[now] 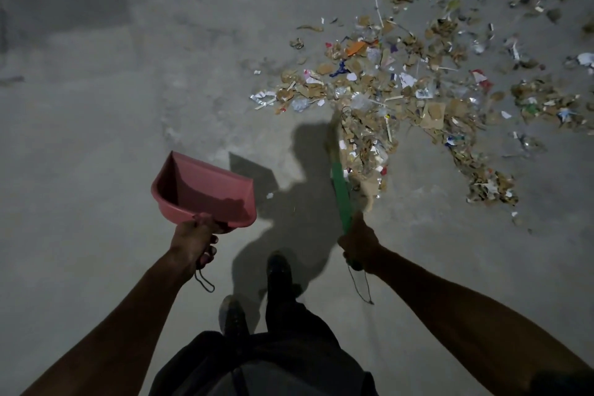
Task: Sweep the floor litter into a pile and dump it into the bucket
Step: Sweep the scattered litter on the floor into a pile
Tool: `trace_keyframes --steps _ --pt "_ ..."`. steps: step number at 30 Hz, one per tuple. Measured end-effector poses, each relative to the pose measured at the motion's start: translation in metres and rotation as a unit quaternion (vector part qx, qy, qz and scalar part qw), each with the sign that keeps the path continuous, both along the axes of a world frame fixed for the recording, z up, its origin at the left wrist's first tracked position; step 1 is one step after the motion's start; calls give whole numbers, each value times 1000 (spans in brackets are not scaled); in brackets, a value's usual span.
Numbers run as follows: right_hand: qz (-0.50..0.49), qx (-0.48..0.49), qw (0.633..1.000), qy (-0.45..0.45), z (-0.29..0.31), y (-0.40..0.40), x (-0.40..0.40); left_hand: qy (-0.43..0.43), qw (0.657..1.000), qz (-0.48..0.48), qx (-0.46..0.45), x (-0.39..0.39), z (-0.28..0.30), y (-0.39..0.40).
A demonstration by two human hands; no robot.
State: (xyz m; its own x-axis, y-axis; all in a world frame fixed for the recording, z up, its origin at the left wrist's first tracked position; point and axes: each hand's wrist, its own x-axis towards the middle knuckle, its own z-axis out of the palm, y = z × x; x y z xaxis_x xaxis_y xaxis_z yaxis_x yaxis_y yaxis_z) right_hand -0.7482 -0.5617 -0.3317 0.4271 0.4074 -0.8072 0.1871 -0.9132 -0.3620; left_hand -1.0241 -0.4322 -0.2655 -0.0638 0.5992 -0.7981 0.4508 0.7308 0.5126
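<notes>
The left hand (193, 242) grips the handle of a pink dustpan (202, 191), fingers curled fully round it, the pan held clear of the floor with its open mouth toward the far left; the right hand (360, 242) is closed round the green handle of a broom (341, 194), whose pale bristles reach away into the near edge of the litter. A cord loop hangs from each handle. Nearest the viewer are dark shorts and two shoes (278, 270) on the bare concrete floor (96, 138). Beyond the broom, at centre right, lies the litter (385, 86): torn cardboard, paper scraps, foil, clear plastic and thin sticks, thickest around the bristles and thinning into scattered pieces toward the far right. It is only loosely gathered, not yet a compact pile. Such scraps are probably light and easily scattered, so short, low strokes should suit them; both tools are best held at the handle, as here. No bucket is in view.
</notes>
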Motion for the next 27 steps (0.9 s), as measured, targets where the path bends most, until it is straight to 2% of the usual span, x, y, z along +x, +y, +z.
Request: trace_keyframes --steps 8,10,13,16,19,23,27 --pt "113 -6 982 149 34 -25 -58 13 1000 -12 -7 2 5 -5" --pt "101 -24 978 182 35 -31 -62 12 1000 -14 -10 0 6 -7" --pt "11 -71 976 206 32 -42 -58 11 1000 -19 -10 -4 8 -11" --pt "-84 -94 975 181 24 -51 -31 12 999 -29 -5 -8 9 -15" --pt "-129 -83 980 123 18 -51 5 6 1000 -29 -7 -11 9 -21" --pt "-99 -33 994 39 19 -43 31 8 999 -28 -16 -13 7 -27" --pt "-53 7 997 48 39 -39 12 8 1000 -19 -16 -8 7 -29"
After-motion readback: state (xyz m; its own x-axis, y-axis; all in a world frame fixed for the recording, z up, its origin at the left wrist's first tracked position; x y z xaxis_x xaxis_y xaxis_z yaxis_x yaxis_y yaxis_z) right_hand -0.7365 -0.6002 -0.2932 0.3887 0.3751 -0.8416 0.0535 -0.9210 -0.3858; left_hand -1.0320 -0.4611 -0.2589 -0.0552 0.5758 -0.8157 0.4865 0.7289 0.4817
